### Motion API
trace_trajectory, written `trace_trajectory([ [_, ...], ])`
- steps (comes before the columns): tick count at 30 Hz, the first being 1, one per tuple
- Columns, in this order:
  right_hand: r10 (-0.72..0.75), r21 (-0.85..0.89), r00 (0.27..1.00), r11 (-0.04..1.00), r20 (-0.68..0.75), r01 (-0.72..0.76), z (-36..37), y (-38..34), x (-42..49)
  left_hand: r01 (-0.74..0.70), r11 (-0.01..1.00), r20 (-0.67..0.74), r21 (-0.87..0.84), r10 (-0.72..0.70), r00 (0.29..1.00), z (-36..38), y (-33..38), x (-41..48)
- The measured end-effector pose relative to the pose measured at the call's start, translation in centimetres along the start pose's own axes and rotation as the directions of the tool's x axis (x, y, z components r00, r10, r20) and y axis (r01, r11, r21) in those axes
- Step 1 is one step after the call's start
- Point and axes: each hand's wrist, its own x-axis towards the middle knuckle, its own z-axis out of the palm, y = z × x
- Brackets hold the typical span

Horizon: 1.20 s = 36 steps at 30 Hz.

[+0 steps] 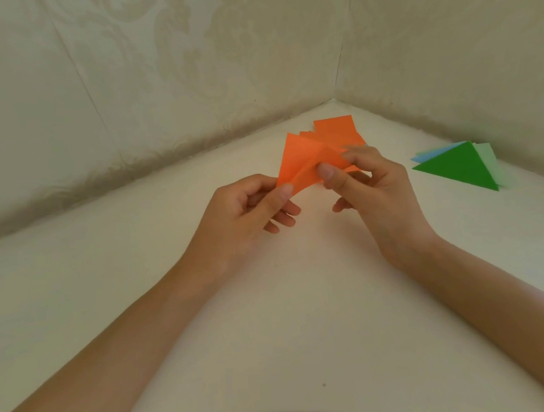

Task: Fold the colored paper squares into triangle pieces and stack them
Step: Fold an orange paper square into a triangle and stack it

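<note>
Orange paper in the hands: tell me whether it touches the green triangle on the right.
Apart. In the head view the right hand and a strip of table lie between the orange paper and the green triangle.

A table (274, 306) fills the lower half of the frame and runs up to a corner right of centre, where the back wall (117, 88) meets the right wall (447, 36). At mid-frame the left hand (247, 208) and right hand (373, 188) are side by side above the table, both pinching a sheet of paper (296, 163) between them. Just behind it, towards the corner, a pile of squares (336, 128) lies on the table. Right of the right hand, apart from it, a stack of triangles (457, 166) lies near the right wall.
</note>
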Motion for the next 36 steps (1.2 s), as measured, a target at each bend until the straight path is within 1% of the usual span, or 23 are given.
trace_trajectory([
  [4, 0.022, 0.020, 0.999, 1.000, -0.046, -0.021, -0.1, 0.0, 0.1, -0.090, 0.991, 0.016, 0.099, 0.089, 0.996, 0.0, -0.2, -0.2],
  [6, 0.042, 0.035, 0.999, 0.998, -0.011, -0.042, -0.3, -0.1, 0.2, -0.113, 0.985, 0.019, 0.128, 0.111, 0.994, 0.0, -0.3, -0.2],
  [8, 0.092, 0.093, 0.995, 0.991, 0.035, -0.094, -0.4, -0.1, 0.3, -0.124, 0.981, -0.004, 0.152, 0.126, 0.992, -0.1, -0.4, -0.1],
  [10, 0.111, 0.077, 0.992, 0.990, 0.065, -0.116, -0.4, -0.2, 0.3, -0.126, 0.978, -0.049, 0.167, 0.136, 0.989, -0.3, -0.6, 0.1],
  [13, 0.052, -0.013, 0.993, 0.999, 0.105, -0.051, -0.3, -0.2, 0.2, -0.107, 0.975, -0.078, 0.194, 0.124, 0.989, -0.5, -0.9, 0.2],
  [16, 0.009, -0.071, 0.981, 0.997, 0.195, 0.005, -0.3, -0.2, 0.0, -0.120, 0.971, -0.017, 0.208, 0.126, 0.992, -0.4, -1.0, 0.1],
  [18, -0.007, -0.062, 0.969, 0.998, 0.245, 0.023, -0.2, -0.3, -0.2, -0.154, 0.961, 0.027, 0.229, 0.152, 0.988, -0.5, -0.9, 0.0],
  [22, -0.040, -0.059, 0.978, 0.997, 0.205, 0.053, -0.1, -0.4, -0.3, -0.168, 0.954, 0.075, 0.249, 0.154, 0.985, -0.4, -0.8, 0.0],
  [26, 0.030, -0.087, 0.984, 0.996, 0.176, -0.015, -0.2, -0.1, -0.1, -0.124, 0.948, 0.116, 0.294, 0.094, 0.989, -0.4, -0.8, 0.0],
  [28, 0.055, -0.103, 0.985, 0.994, 0.165, -0.039, -0.3, 0.1, 0.1, -0.090, 0.937, 0.105, 0.336, 0.058, 0.993, -0.2, -1.0, 0.1],
  [29, 0.067, -0.139, 0.985, 0.989, 0.160, -0.044, -0.3, 0.3, 0.2, -0.089, 0.919, 0.085, 0.384, 0.061, 0.995, -0.1, -1.3, 0.1],
  [30, 0.077, -0.214, 0.984, 0.976, 0.161, -0.042, -0.4, 0.5, 0.4, -0.117, 0.867, 0.064, 0.484, 0.098, 0.993, -0.1, -1.7, 0.2],
  [31, 0.084, -0.332, 0.981, 0.943, 0.172, -0.022, -0.5, 0.9, 0.7, -0.167, 0.776, 0.058, 0.608, 0.167, 0.984, 0.0, -1.9, 0.2],
  [32, 0.088, -0.467, 0.978, 0.884, 0.191, 0.012, -0.6, 1.1, 0.9, -0.232, 0.663, 0.108, 0.712, 0.222, 0.969, 0.1, -2.2, 0.3],
  [33, 0.089, -0.579, 0.973, 0.813, 0.212, 0.052, -0.6, 1.4, 1.1, -0.296, 0.554, 0.182, 0.778, 0.251, 0.951, 0.2, -2.4, 0.4],
  [34, 0.093, -0.655, 0.969, 0.751, 0.228, 0.082, -0.6, 1.5, 1.2, -0.340, 0.470, 0.242, 0.815, 0.258, 0.935, 0.3, -2.4, 0.3],
  [36, 0.123, -0.748, 0.967, 0.657, 0.221, 0.087, -0.4, 1.5, 1.4, -0.366, 0.387, 0.289, 0.846, 0.243, 0.926, 0.6, -2.2, 0.1],
])
